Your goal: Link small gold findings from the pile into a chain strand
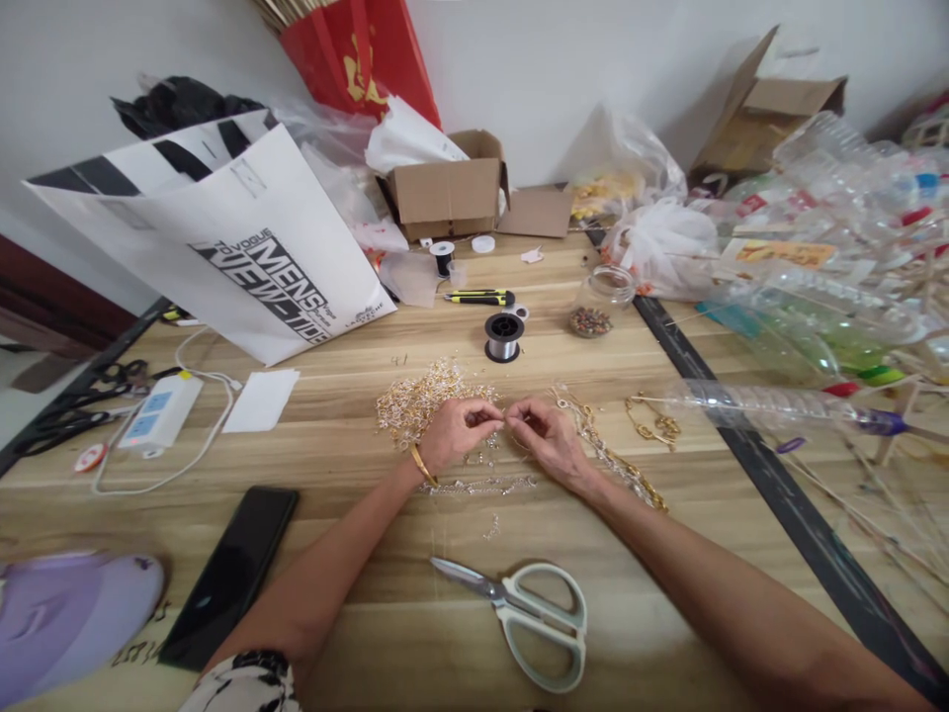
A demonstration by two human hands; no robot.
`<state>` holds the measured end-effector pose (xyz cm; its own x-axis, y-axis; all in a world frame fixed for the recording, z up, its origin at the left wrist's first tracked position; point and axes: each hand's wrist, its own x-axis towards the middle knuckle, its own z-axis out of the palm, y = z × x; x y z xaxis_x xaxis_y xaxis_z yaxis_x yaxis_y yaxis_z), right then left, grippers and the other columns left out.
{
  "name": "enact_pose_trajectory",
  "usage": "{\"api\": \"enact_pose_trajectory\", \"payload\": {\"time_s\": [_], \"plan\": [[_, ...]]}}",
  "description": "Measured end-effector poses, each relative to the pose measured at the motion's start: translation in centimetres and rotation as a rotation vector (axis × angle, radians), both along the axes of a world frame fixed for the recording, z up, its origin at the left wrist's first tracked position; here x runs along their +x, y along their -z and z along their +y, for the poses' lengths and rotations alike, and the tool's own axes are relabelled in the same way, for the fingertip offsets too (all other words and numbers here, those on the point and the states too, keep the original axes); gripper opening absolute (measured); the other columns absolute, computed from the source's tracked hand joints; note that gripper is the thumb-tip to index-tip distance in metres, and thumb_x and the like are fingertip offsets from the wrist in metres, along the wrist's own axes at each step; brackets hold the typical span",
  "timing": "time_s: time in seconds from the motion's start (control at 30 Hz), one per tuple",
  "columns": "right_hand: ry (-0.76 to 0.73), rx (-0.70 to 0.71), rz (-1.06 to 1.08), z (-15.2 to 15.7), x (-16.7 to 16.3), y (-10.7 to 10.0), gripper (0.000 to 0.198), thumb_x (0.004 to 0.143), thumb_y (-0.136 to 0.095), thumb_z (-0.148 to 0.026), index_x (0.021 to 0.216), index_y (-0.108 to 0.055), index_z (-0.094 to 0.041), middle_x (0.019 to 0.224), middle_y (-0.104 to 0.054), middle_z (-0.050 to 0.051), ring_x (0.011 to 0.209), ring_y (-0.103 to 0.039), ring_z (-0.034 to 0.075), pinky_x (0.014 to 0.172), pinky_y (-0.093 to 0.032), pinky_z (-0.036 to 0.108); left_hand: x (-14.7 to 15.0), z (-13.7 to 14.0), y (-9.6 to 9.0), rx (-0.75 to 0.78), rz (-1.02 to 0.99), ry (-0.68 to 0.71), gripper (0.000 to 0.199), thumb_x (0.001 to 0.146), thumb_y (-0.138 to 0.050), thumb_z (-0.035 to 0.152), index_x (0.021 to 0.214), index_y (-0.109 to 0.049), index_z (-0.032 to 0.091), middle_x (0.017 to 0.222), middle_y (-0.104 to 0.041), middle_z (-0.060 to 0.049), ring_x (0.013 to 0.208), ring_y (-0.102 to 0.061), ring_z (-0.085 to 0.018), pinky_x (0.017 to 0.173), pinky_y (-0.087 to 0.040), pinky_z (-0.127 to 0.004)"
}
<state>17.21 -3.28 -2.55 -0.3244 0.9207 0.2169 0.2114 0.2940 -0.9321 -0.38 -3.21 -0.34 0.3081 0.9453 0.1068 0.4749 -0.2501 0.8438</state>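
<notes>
My left hand and my right hand meet almost fingertip to fingertip over the table. Each pinches with thumb and forefinger; what lies in the pinch is too small to make out. Behind and beside my left hand spreads a pile of small gold and silver jewellery pieces. A silver chain lies just in front of the hands. To the right of my right hand run gold and silver chains, partly under the wrist. White-handled scissors lie with blades apart nearer to me.
A spool of clear line, a yellow-black cutter and a jar of beads stand beyond the hands. At left are a phone, a power strip and a paper bag. Plastic bottles crowd the right.
</notes>
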Motion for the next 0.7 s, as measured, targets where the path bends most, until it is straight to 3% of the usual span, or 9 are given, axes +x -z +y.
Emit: {"api": "enact_pose_trajectory", "payload": {"time_s": [0.7], "plan": [[0.093, -0.073, 0.11, 0.81, 0.59, 0.57, 0.02, 0.08, -0.059, -0.038, 0.079, -0.06, -0.019, 0.073, -0.059, 0.001, 0.066, -0.052, 0.013, 0.062, -0.043, 0.025, -0.5, 0.35, 0.73, 0.07, -0.032, -0.002, 0.008, 0.076, -0.062, 0.018, 0.074, -0.069, 0.015, 0.076, -0.067, -0.004, 0.069, -0.058, -0.013, 0.063, -0.044, -0.023]]}}
